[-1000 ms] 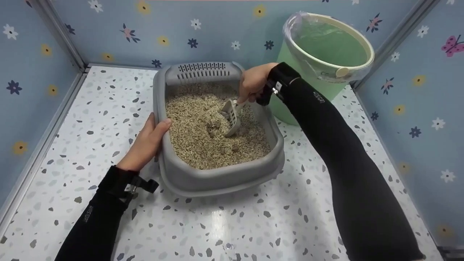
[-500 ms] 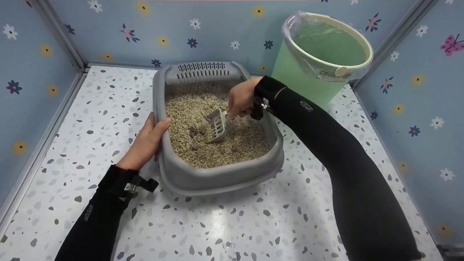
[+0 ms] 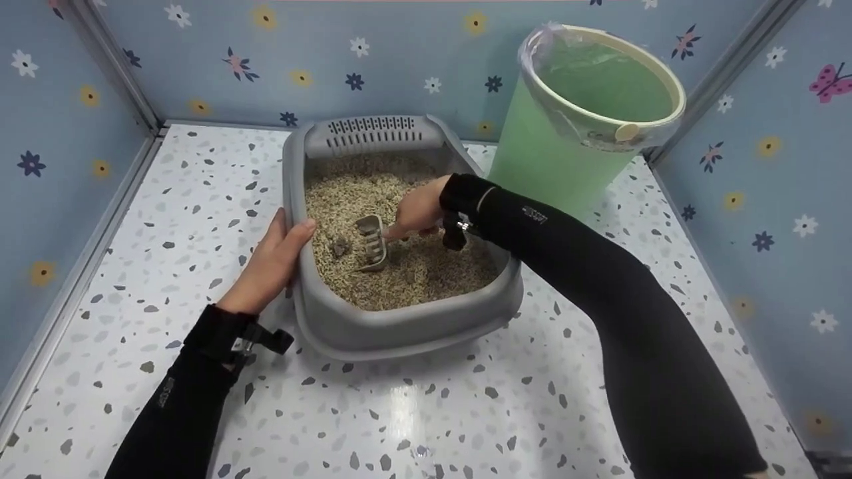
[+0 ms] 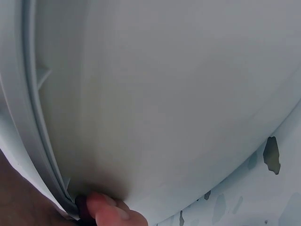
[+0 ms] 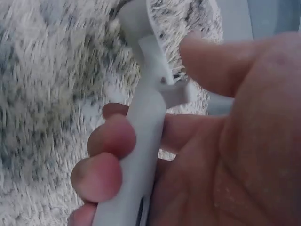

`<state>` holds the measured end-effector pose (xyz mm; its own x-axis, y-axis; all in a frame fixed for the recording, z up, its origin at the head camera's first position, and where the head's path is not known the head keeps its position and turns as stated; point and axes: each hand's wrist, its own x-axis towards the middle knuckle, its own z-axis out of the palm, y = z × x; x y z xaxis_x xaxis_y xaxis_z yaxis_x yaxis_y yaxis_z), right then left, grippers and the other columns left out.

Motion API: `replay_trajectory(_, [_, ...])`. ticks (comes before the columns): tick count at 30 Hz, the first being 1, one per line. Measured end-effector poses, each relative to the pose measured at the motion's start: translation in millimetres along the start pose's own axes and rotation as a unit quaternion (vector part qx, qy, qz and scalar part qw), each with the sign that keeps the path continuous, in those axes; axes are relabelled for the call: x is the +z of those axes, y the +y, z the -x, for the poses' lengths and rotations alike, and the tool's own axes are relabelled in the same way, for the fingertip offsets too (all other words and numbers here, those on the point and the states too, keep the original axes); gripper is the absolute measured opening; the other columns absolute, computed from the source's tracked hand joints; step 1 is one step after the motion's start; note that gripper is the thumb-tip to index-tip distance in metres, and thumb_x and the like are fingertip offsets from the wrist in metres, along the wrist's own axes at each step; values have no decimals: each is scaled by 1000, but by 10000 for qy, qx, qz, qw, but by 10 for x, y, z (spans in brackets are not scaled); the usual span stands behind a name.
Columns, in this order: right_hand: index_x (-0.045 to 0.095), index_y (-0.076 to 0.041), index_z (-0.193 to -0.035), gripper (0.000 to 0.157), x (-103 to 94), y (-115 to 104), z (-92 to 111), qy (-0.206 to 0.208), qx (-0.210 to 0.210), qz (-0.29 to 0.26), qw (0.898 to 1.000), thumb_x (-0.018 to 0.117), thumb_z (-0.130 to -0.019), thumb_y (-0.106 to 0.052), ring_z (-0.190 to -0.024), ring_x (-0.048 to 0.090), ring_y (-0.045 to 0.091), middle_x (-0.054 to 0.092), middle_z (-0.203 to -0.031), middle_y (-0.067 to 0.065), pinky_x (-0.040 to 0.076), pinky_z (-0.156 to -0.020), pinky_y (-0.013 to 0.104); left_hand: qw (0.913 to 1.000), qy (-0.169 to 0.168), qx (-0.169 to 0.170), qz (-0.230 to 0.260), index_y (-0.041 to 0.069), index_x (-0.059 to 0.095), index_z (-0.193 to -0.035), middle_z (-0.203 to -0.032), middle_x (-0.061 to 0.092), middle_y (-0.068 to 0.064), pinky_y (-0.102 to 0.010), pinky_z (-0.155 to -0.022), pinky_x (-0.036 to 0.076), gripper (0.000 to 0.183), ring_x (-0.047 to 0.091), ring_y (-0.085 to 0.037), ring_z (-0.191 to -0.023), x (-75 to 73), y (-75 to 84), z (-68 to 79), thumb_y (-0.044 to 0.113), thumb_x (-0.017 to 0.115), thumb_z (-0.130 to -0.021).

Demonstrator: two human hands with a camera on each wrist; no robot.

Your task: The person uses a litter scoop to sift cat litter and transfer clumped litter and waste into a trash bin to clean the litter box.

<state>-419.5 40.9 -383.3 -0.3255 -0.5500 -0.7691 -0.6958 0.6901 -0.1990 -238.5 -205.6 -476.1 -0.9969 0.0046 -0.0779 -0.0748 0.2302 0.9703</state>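
Observation:
A grey litter box stands on the floor, filled with tan pellet litter. My left hand grips its left rim, thumb over the top. Fingertips curl beneath that rim in the left wrist view. With my right hand I hold a pale slotted litter scoop, its head down in the litter. The right wrist view has several fingers wrapped round the scoop's handle. A dark clump lies just left of the scoop head.
Behind the box on the right stands a green bin with a clear plastic liner over its rim. Blue flowered panels enclose the speckled white floor at the back and both sides.
My right hand has moved left and toward me, drawing the scoop through the litter to the box's middle left. The dark clumps have shifted left. My left hand stays on the rim.

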Motion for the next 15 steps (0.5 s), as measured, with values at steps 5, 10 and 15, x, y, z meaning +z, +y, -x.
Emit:
replay_trajectory(5, [49, -19, -75, 63, 60, -32, -43, 445, 98, -396, 9982, 32, -120, -60, -67, 54, 20, 60, -82, 9, 47, -88, 35, 10000, 11, 34, -18, 14, -12, -177, -185, -5, -17, -55, -136, 17, 101, 12, -39, -168, 5, -4, -2, 65, 47, -112])
replay_trajectory(10, [51, -22, -69, 56, 131, -41, -146, 965, 131, -587, 9935, 42, -114, -54, -60, 48, 19, 53, -66, -2, 44, -73, 32, 9999, 47, 132, 53, 17, -3, -180, -182, 12, -24, -61, -129, 30, 97, 30, -45, -158, 8, -10, -4, 64, 48, -113])
replay_trajectory(15, [52, -24, -66, 54, 189, -9, -168, 1305, -47, -671, 9892, 44, -112, -51, -57, 49, 16, 52, -60, -7, 45, -71, 31, 9998, 21, 155, 100, 19, 0, -180, -177, 21, -25, -62, -124, 35, 95, 37, -44, -150, 21, 2, -7, 63, 49, -113])
